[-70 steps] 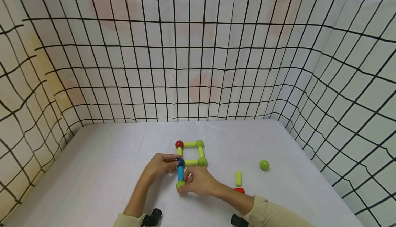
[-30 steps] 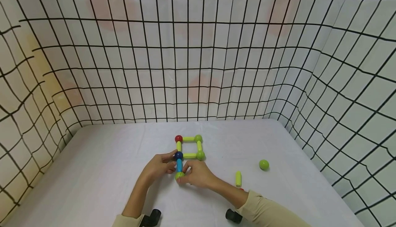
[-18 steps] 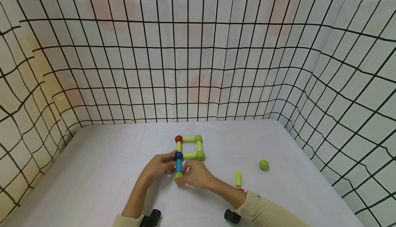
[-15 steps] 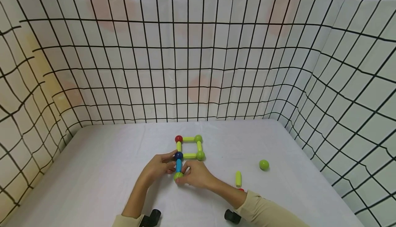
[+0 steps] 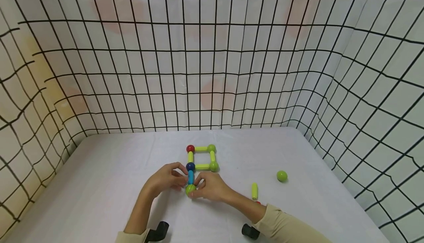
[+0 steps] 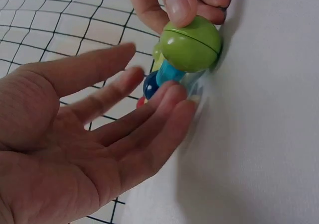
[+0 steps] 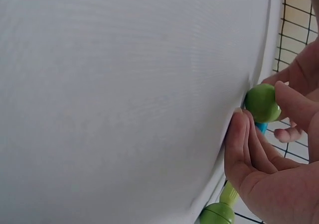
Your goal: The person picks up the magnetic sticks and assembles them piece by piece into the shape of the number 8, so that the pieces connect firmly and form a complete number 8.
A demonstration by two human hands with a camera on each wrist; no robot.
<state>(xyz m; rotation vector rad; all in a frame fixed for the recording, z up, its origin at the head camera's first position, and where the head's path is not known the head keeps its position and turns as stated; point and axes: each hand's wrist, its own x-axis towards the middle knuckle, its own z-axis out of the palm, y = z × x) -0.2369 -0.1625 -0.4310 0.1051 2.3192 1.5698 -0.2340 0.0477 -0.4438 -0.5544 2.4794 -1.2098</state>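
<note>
A square of yellow-green sticks [image 5: 201, 166] lies on the table, with a red ball [image 5: 190, 148], two green balls [image 5: 211, 148] and a dark blue ball [image 5: 190, 166] at its corners. From the dark blue ball a light blue stick [image 5: 191, 177] runs toward me, ending in another green ball [image 5: 190, 190]. My right hand [image 5: 212, 187] pinches this end ball [image 7: 261, 103] between thumb and fingers. To the left of the blue stick is my left hand [image 5: 165, 178]; in the left wrist view its fingers are loosely spread, thumb apart, holding nothing.
To the right lie a loose green ball [image 5: 282, 176] and a loose yellow-green stick [image 5: 254, 191]. A red piece [image 5: 258, 202] is mostly hidden behind the right forearm. Black netting [image 5: 212, 73] stands along the back and sides of the white table [image 5: 109, 169].
The joined pieces have slid slightly away from me, and the right hand has followed, still pinching the end ball. My left hand has let go of the dark blue ball and drawn back left.
</note>
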